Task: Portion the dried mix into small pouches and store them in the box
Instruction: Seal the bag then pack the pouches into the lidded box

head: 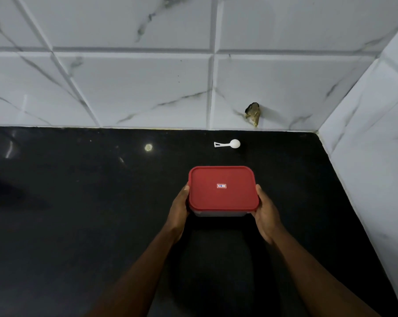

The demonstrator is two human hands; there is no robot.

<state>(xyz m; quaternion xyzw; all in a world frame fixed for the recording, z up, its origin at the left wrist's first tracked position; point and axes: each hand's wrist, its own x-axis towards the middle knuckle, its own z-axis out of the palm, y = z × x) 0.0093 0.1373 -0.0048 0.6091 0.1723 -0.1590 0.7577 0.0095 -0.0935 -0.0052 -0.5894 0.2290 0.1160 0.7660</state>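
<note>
Holding box [221,213] by its sides: left grip [179,209] & right grip [265,211] both clasp it, lid [223,200] on. No mix/pouches seen; prob. next: open lid.

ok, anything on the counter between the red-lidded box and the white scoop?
No, just bare black counter between the box and the scoop, in the head view.
</note>
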